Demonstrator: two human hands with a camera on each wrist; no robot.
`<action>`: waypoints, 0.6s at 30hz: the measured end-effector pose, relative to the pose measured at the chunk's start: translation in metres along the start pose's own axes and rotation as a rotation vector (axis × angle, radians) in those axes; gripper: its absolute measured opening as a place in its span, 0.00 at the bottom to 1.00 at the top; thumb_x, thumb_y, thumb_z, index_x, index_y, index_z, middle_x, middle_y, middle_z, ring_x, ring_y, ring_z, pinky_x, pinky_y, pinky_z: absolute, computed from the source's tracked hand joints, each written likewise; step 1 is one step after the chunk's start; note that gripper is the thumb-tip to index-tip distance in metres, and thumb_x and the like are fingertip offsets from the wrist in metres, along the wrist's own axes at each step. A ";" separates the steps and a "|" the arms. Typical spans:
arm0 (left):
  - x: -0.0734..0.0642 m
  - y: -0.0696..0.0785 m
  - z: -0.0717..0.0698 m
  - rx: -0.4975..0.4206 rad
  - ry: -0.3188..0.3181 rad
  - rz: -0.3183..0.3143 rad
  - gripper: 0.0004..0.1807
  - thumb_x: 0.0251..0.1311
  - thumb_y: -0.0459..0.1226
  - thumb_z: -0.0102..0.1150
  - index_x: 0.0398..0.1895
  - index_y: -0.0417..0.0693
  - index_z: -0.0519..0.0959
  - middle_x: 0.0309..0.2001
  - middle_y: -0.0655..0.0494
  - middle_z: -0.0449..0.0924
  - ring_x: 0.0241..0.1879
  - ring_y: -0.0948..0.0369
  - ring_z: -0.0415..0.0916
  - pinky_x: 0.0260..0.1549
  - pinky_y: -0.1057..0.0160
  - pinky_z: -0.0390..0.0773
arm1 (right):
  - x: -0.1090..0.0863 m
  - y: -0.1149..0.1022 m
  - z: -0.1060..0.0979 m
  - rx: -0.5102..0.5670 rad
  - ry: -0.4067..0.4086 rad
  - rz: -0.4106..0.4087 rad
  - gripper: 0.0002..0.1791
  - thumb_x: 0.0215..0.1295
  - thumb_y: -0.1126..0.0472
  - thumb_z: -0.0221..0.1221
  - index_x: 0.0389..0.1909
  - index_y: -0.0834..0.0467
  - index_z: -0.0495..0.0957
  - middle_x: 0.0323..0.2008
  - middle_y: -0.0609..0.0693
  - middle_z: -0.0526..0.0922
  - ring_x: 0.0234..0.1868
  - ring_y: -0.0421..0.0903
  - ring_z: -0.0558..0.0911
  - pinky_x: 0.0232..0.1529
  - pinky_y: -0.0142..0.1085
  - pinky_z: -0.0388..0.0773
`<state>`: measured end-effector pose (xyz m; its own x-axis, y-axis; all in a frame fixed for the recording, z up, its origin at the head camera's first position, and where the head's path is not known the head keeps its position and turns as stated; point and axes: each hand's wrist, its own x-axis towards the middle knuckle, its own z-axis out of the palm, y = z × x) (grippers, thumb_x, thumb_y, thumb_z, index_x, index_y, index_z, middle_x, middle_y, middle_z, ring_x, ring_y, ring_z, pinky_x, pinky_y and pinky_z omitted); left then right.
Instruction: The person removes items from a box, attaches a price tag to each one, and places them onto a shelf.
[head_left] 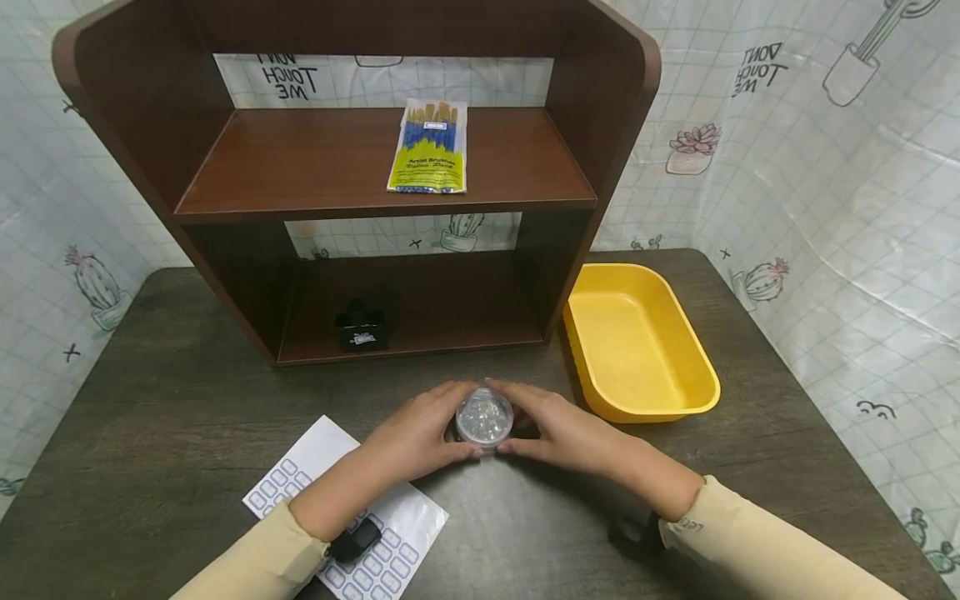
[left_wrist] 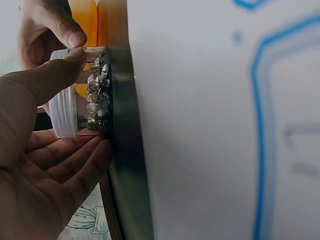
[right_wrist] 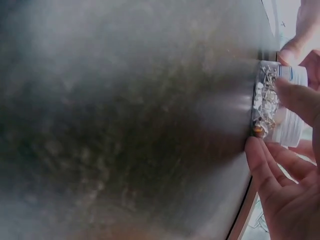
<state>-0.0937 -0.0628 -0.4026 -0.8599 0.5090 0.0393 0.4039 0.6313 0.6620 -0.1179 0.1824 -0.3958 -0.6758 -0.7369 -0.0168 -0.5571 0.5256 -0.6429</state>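
Note:
A small round clear plastic jar [head_left: 484, 417] with a ribbed lid stands upright on the dark tabletop, in front of the shelf. Silvery metal pieces like thumbtacks show through its wall [left_wrist: 97, 100]. My left hand [head_left: 423, 433] holds its left side, thumb toward me and fingers round the far side. From the right, my right hand [head_left: 558, 427] holds it the same way. The right wrist view shows the jar [right_wrist: 269, 105] between thumb and fingers, its base at the table. Under my left forearm lies a white label sheet [head_left: 412, 521] with blue-bordered labels.
A brown two-tier shelf [head_left: 322, 167] stands at the back. A pack of artist brushes [head_left: 429, 150] lies on its upper tier, and a small black container [head_left: 362, 327] sits on the lower tier. A yellow tray [head_left: 633, 333] is on the table to the right.

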 end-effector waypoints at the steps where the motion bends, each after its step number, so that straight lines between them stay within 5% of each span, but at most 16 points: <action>1: -0.001 0.000 0.000 -0.002 -0.003 -0.006 0.43 0.57 0.44 0.79 0.74 0.43 0.70 0.71 0.44 0.76 0.69 0.47 0.77 0.68 0.45 0.76 | 0.000 0.000 0.000 -0.013 0.001 -0.004 0.45 0.67 0.58 0.71 0.79 0.62 0.61 0.66 0.59 0.79 0.54 0.45 0.85 0.55 0.37 0.85; 7: -0.007 -0.001 -0.005 -0.021 -0.054 -0.075 0.50 0.59 0.49 0.76 0.80 0.43 0.62 0.76 0.42 0.69 0.73 0.43 0.71 0.70 0.41 0.74 | 0.003 0.001 -0.001 -0.067 -0.008 -0.012 0.44 0.66 0.53 0.72 0.78 0.58 0.64 0.67 0.54 0.79 0.58 0.45 0.80 0.59 0.42 0.83; 10: -0.016 -0.004 -0.019 0.008 -0.005 -0.120 0.47 0.64 0.54 0.71 0.80 0.46 0.63 0.76 0.43 0.69 0.75 0.42 0.69 0.69 0.37 0.73 | 0.004 0.001 -0.001 -0.063 -0.014 -0.001 0.43 0.66 0.51 0.72 0.77 0.58 0.65 0.66 0.54 0.80 0.56 0.45 0.80 0.56 0.40 0.84; 12: -0.024 -0.009 -0.032 0.042 0.122 -0.132 0.38 0.68 0.54 0.67 0.75 0.47 0.70 0.69 0.46 0.77 0.69 0.45 0.76 0.63 0.40 0.79 | 0.005 0.001 -0.001 -0.057 -0.013 0.001 0.43 0.66 0.51 0.72 0.77 0.59 0.65 0.66 0.54 0.80 0.55 0.44 0.81 0.55 0.39 0.84; 15: -0.036 -0.024 -0.056 0.091 0.438 -0.126 0.17 0.72 0.46 0.64 0.56 0.46 0.82 0.50 0.49 0.86 0.49 0.53 0.84 0.47 0.57 0.84 | 0.005 0.001 0.000 -0.056 -0.007 -0.004 0.43 0.65 0.51 0.72 0.76 0.59 0.66 0.66 0.54 0.80 0.54 0.44 0.81 0.55 0.38 0.84; 18: -0.049 -0.042 -0.081 0.132 0.773 -0.139 0.07 0.71 0.38 0.65 0.39 0.42 0.82 0.34 0.51 0.80 0.33 0.65 0.73 0.33 0.74 0.72 | 0.006 0.001 0.000 -0.057 -0.006 -0.012 0.43 0.65 0.51 0.73 0.76 0.59 0.66 0.65 0.54 0.79 0.54 0.44 0.81 0.54 0.37 0.84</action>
<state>-0.0937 -0.1614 -0.3721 -0.8586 -0.0996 0.5029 0.2688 0.7478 0.6070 -0.1233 0.1787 -0.3964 -0.6664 -0.7455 -0.0141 -0.5915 0.5402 -0.5986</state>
